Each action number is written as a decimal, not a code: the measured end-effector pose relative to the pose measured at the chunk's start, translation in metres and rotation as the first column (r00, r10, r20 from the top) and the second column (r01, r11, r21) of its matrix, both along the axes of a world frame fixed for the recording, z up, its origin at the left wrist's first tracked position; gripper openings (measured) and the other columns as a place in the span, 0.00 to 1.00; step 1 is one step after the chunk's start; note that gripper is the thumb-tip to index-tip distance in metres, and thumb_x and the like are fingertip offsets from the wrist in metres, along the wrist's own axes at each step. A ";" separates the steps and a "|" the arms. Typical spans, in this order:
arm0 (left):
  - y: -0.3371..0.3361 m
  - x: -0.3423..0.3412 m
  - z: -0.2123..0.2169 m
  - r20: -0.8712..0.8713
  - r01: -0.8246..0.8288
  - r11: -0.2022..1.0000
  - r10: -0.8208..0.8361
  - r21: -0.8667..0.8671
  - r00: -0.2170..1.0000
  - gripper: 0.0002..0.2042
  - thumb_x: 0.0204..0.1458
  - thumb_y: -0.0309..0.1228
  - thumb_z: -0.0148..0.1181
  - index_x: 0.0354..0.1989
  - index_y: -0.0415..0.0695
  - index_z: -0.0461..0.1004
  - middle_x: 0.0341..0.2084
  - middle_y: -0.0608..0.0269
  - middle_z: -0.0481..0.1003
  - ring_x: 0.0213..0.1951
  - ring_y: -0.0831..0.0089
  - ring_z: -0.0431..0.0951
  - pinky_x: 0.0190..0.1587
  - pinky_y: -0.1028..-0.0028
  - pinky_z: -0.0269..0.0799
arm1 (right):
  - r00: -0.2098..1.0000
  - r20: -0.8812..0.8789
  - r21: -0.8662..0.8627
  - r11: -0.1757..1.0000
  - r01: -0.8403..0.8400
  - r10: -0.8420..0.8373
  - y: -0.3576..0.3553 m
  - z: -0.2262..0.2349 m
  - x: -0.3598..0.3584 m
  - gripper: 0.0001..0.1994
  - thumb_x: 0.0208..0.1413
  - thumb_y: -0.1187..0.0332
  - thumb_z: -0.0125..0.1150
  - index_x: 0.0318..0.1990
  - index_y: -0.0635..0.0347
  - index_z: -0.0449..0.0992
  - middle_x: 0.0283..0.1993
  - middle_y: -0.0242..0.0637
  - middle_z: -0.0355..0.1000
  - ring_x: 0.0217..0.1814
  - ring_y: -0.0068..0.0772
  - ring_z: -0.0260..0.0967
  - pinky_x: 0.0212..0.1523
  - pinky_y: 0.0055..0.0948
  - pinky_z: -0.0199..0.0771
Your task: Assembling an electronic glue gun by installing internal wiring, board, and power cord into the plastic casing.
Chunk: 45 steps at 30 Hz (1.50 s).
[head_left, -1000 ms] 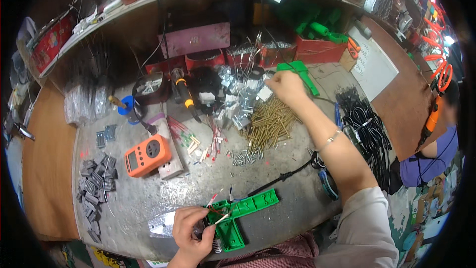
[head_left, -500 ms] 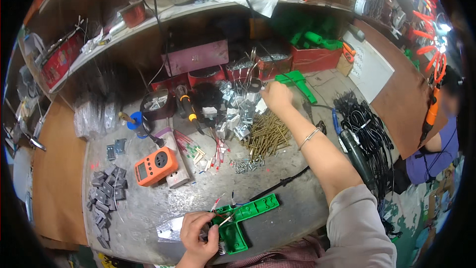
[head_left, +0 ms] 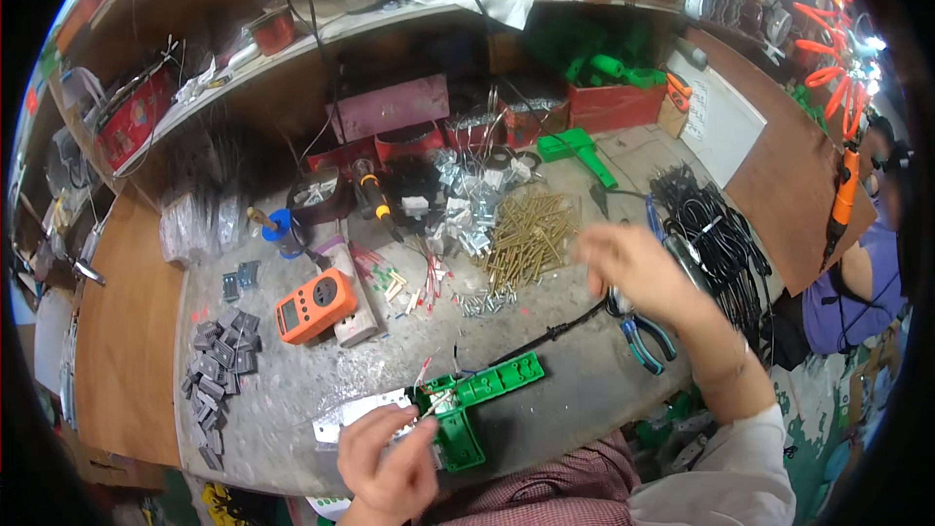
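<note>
The left hand [head_left: 385,463] is at the near edge of the desk [head_left: 575,399], fingers curled down on the end of a green plastic part [head_left: 474,402], an L-shaped piece lying flat at about six o'clock. It looks pinned there so it won't slide; thin red and white leads [head_left: 429,375] poke up from it just past the fingertips, and a pale flat strip [head_left: 353,415] lies under or beside its left end.

The right hand [head_left: 631,268] hangs in the air over the desk at about three o'clock, blurred. The fingers seem loosely bunched, but I cannot tell whether they pinch anything or are empty. It sits just toward the person from the heap of brass screws [head_left: 531,239], which lies within an easy reach.

A black cable [head_left: 560,331] runs from the green part up toward the right hand, crossing the bare patch between them. Blue-handled pliers [head_left: 643,336] lie under the right wrist, and a tangle of black cords [head_left: 716,234] crowds the desk at three o'clock.

Off at nine o'clock sits an orange meter [head_left: 314,305] beside a white block, with a spread of small grey parts [head_left: 219,365] beyond it. Silvery metal clips [head_left: 467,200] and loose red wires [head_left: 419,282] litter the middle, so there is little free room beyond the near strip.
</note>
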<state>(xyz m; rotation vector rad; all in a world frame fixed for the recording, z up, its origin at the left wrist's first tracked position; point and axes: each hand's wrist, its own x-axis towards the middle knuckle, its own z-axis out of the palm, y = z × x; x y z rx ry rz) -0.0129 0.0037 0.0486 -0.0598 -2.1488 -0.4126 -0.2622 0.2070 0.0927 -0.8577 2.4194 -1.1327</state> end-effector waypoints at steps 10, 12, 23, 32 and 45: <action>0.002 0.024 0.045 0.333 0.271 0.869 -0.133 -0.414 0.933 0.17 0.37 0.23 0.60 0.40 0.41 0.80 0.16 0.71 0.62 0.16 0.77 0.66 0.19 0.75 0.59 | 0.780 -0.126 -0.002 0.786 -0.618 0.613 0.029 0.024 0.126 0.08 0.66 0.61 0.49 0.46 0.51 0.67 0.19 0.43 0.70 0.21 0.52 0.71 0.21 0.50 0.67; -0.001 0.041 0.040 0.361 0.413 0.790 -0.260 -0.454 0.895 0.17 0.36 0.27 0.62 0.40 0.41 0.80 0.16 0.74 0.60 0.15 0.81 0.64 0.16 0.79 0.52 | 0.666 -0.055 0.129 0.667 -0.734 0.744 0.033 0.022 0.129 0.16 0.67 0.58 0.46 0.58 0.48 0.68 0.19 0.40 0.70 0.19 0.48 0.70 0.20 0.45 0.68; -0.032 0.052 0.002 0.534 0.216 0.972 -0.133 -0.096 0.835 0.19 0.42 0.30 0.66 0.44 0.38 0.76 0.19 0.64 0.67 0.19 0.69 0.70 0.21 0.70 0.66 | 0.821 0.305 -0.195 0.875 -0.443 0.483 0.035 -0.011 0.141 0.27 0.44 0.82 0.56 0.56 0.56 0.78 0.22 0.34 0.72 0.19 0.31 0.70 0.28 0.28 0.74; -0.068 0.028 -0.042 0.602 0.184 0.963 -0.267 0.197 0.753 0.40 0.39 0.43 0.74 0.62 0.39 0.65 0.57 0.48 0.70 0.58 0.50 0.69 0.59 0.59 0.65 | 0.961 0.272 -0.055 0.998 -0.038 0.051 0.029 -0.040 0.157 0.19 0.58 0.81 0.49 0.55 0.61 0.77 0.17 0.35 0.69 0.17 0.21 0.67 0.23 0.24 0.70; -0.077 0.022 -0.043 0.674 0.090 0.943 -0.295 0.322 0.677 0.36 0.36 0.29 0.74 0.59 0.38 0.68 0.50 0.49 0.68 0.53 0.52 0.70 0.57 0.61 0.66 | 0.979 0.169 -0.080 0.992 -0.102 0.114 0.021 -0.041 0.149 0.22 0.53 0.82 0.51 0.56 0.62 0.76 0.15 0.34 0.67 0.16 0.27 0.68 0.23 0.26 0.70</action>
